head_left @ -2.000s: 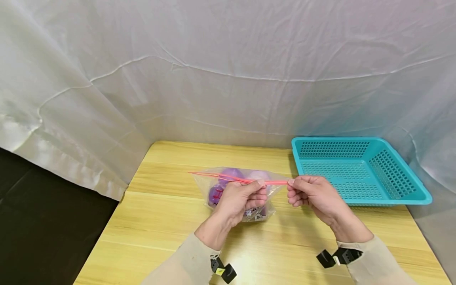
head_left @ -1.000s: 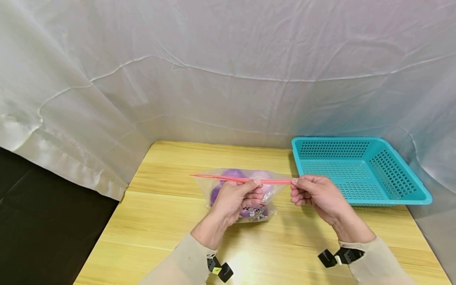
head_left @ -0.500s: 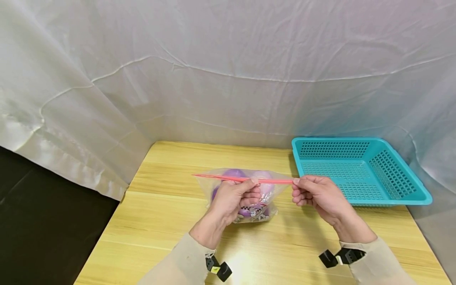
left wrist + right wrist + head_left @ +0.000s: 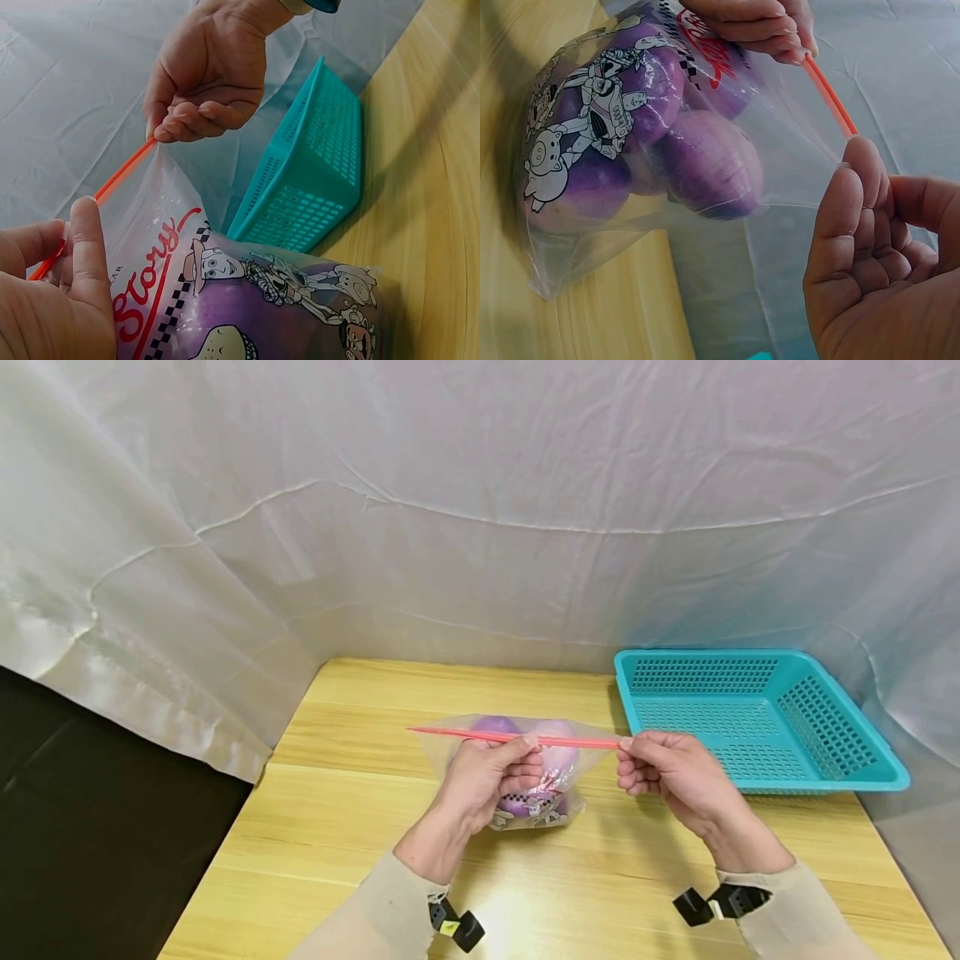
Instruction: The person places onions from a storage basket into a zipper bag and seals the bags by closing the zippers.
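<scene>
A clear zip-top bag (image 4: pixel 562 772) printed with cartoon figures and red lettering stands on the table. Inside are several round purple-and-pink, onion-like pieces (image 4: pixel 712 161). Along the bag's top runs a red zip strip (image 4: pixel 577 742), stretched nearly straight between both hands. My left hand (image 4: pixel 483 781) pinches the strip near its middle, thumb on top. At the strip's right end, my right hand (image 4: pixel 671 772) pinches the corner between thumb and forefinger, its other fingers curled beneath. In the left wrist view the bag's film is pulled up taut toward the right hand (image 4: pixel 214 75).
A turquoise perforated basket (image 4: pixel 750 718) stands at the back right of the wooden table (image 4: pixel 337 843), just beyond the right hand. Pale cloth (image 4: pixel 480 527) hangs behind and at the sides. Dark floor (image 4: pixel 97 827) shows past the table's left edge.
My left hand has slid a little left along the zip strip. The right hand has shifted slightly right, still pinching the end. The strip's two loose lines on the left have come together.
</scene>
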The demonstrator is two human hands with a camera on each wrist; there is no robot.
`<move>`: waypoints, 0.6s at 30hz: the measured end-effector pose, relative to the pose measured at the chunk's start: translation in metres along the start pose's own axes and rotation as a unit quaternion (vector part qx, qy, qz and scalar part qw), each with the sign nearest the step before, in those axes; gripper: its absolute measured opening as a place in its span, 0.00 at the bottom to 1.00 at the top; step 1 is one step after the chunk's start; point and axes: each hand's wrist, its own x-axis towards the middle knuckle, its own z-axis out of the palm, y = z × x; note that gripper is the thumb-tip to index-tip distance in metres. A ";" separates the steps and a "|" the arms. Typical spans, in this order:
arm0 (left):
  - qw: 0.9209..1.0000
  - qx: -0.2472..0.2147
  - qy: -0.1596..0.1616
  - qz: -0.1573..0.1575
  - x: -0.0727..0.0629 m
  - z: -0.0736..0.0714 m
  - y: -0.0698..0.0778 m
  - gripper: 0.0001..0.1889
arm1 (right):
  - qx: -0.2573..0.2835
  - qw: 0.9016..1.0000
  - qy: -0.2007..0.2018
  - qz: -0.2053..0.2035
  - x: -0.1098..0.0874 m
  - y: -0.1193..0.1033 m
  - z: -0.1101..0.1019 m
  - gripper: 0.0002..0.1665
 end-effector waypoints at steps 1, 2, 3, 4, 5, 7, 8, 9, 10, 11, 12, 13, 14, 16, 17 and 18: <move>1.000 0.000 0.000 0.001 0.000 0.000 0.000 0.09 | 0.000 1.000 -0.001 -0.001 0.000 0.000 0.000 0.14; 1.000 -0.001 0.000 0.002 0.000 -0.001 0.000 0.08 | 0.000 1.000 -0.001 -0.001 0.000 0.000 0.000 0.14; 1.000 -0.001 0.000 0.002 0.000 -0.001 0.000 0.08 | -0.001 1.000 -0.002 -0.002 0.000 0.001 0.000 0.14; 1.000 -0.001 0.001 0.003 0.000 -0.002 0.001 0.08 | -0.001 1.000 -0.002 -0.002 0.000 0.001 -0.001 0.14; 1.000 -0.001 0.002 0.002 -0.001 -0.002 0.001 0.08 | -0.002 1.000 -0.002 -0.002 0.000 0.001 -0.001 0.14; 1.000 -0.001 0.004 0.001 -0.001 -0.003 0.001 0.08 | -0.003 1.000 -0.001 -0.002 0.000 0.001 -0.001 0.15; 1.000 0.000 0.005 0.000 -0.001 -0.004 0.002 0.08 | -0.003 1.000 0.000 -0.001 0.000 0.001 -0.001 0.15; 1.000 0.000 0.006 -0.001 -0.002 -0.004 0.002 0.08 | -0.004 1.000 0.001 -0.001 -0.001 0.001 -0.001 0.15; 1.000 0.000 0.007 -0.001 -0.002 -0.005 0.002 0.08 | -0.004 1.000 0.001 -0.001 -0.001 0.001 -0.001 0.15; 1.000 0.000 0.008 -0.001 -0.002 -0.005 0.002 0.08 | -0.003 1.000 0.002 0.000 -0.001 0.001 -0.001 0.15; 1.000 0.000 0.008 -0.002 -0.002 -0.006 0.002 0.09 | -0.003 1.000 0.002 0.000 -0.001 0.002 -0.001 0.15; 1.000 0.001 0.007 -0.002 -0.002 -0.006 0.003 0.09 | -0.002 1.000 0.002 0.000 -0.001 0.002 -0.001 0.15; 1.000 0.000 0.006 -0.001 -0.002 -0.007 0.003 0.09 | -0.002 1.000 0.002 -0.001 -0.001 0.002 -0.001 0.15; 1.000 0.000 0.004 0.000 -0.001 -0.008 0.003 0.09 | 0.000 1.000 0.002 -0.001 -0.001 0.002 -0.001 0.15; 1.000 0.000 0.003 0.000 -0.001 -0.009 0.003 0.10 | 0.001 1.000 0.001 -0.002 -0.001 0.002 -0.001 0.15; 1.000 0.001 0.003 0.000 -0.001 -0.010 0.003 0.10 | 0.002 1.000 0.001 -0.002 -0.002 0.002 -0.001 0.15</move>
